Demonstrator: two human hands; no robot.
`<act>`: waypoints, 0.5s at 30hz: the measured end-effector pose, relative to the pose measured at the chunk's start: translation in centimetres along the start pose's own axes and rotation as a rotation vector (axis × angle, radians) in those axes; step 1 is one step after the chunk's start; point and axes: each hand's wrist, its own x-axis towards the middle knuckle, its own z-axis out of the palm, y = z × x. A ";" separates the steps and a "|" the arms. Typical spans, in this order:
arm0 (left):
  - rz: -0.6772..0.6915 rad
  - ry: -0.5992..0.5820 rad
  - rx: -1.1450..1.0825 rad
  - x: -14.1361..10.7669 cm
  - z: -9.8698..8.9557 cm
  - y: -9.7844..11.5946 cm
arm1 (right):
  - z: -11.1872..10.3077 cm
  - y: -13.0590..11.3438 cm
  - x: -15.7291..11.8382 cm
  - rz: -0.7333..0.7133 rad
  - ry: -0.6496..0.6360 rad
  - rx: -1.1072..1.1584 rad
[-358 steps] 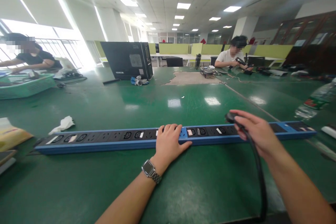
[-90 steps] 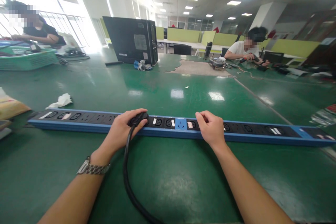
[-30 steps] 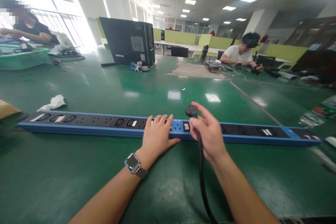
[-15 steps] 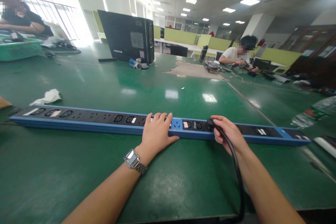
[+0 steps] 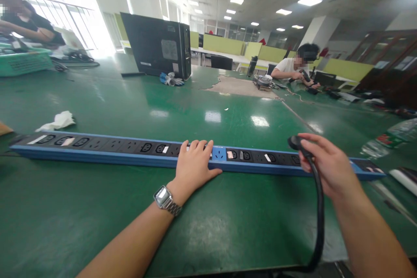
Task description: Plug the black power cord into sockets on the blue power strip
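Blue power strip point(image 5: 247, 166) lies lengthwise across the green table point(image 5: 228, 217), left hand point(image 5: 193, 160) in the same spot on it, fingers spread over its top, not clenched. Right hand point(image 5: 329, 167) has shifted right, thumb and fingers pinching the black plug point(image 5: 294, 142), baring the white-labelled socket point(image 5: 272, 157) it covered half a second ago; I read that as plug free, work moved further along the strip. Can't see the prongs or whether the plug touches the strip; both hands mask sockets, and the cable point(image 5: 321, 208) drops out of sight at the near edge.
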 end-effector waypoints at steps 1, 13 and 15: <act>-0.002 -0.001 -0.002 0.0 0.0 0.0 | -1.6 -0.2 0.7 0.006 0.016 -0.055; -0.014 0.003 0.020 0.1 0.2 0.0 | -12.0 4.9 4.7 0.246 -0.137 -0.095; -0.013 -0.001 0.022 0.1 0.2 0.0 | -11.6 4.9 4.5 0.244 -0.133 -0.125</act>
